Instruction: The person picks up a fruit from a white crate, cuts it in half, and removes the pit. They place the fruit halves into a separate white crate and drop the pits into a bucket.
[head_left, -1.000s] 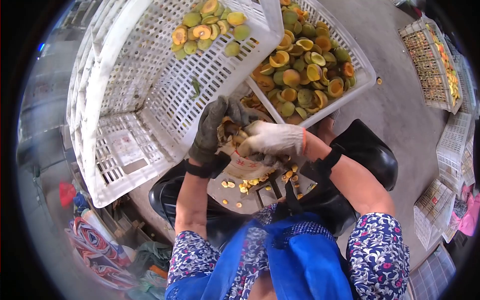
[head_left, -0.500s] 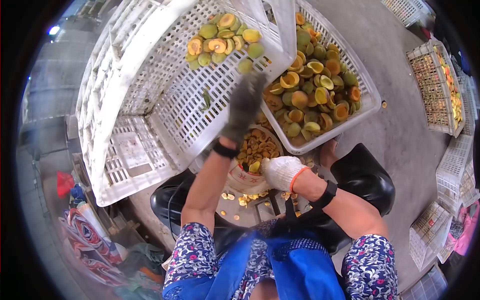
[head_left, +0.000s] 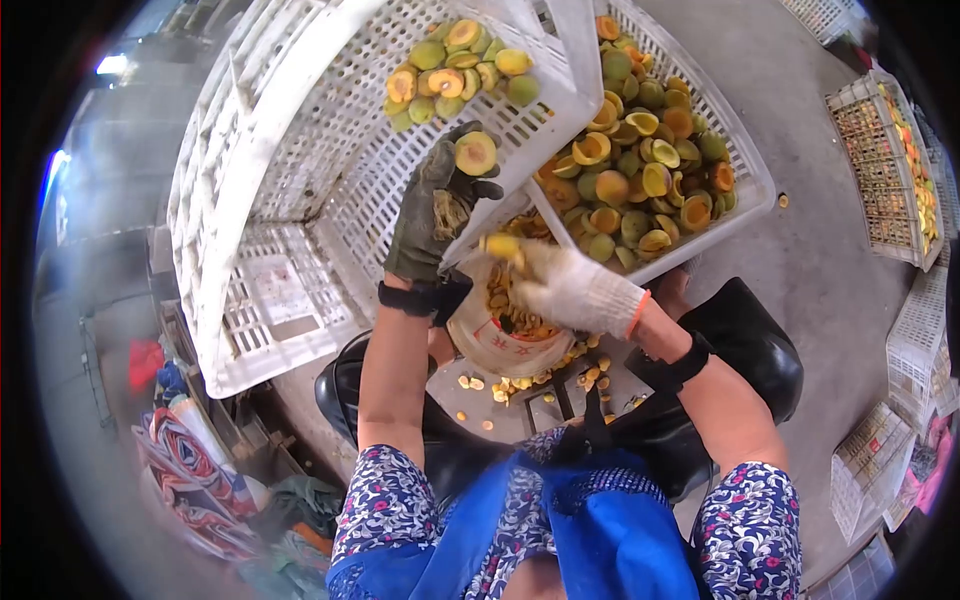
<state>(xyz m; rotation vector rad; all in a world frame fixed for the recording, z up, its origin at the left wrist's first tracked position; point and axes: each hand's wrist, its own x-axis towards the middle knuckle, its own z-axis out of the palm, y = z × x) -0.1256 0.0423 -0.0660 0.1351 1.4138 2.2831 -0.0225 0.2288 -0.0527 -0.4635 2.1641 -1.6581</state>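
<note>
Back from the tilted crate [head_left: 330, 150], left hand [head_left: 437, 210] pinches one apricot half [head_left: 475, 153]; right hand [head_left: 572, 288] grips one yellow piece [head_left: 500, 245].

Bright daylight, fisheye view.
Black vignette rings the bent edges; the white slatted plastic crate [head_left: 300, 150] glares, and the far left blurs.

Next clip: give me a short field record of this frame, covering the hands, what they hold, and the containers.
left hand: dark glove, grip closed on an apricot half at the tilted crate's lower edge
right hand: white glove, pinching a yellow fruit piece above the bucket
tilted crate: white, a small cluster of halves at its upper end
second crate: white, heaped with cut halves
bucket: between the forearms, filled with orange-brown pieces
</note>
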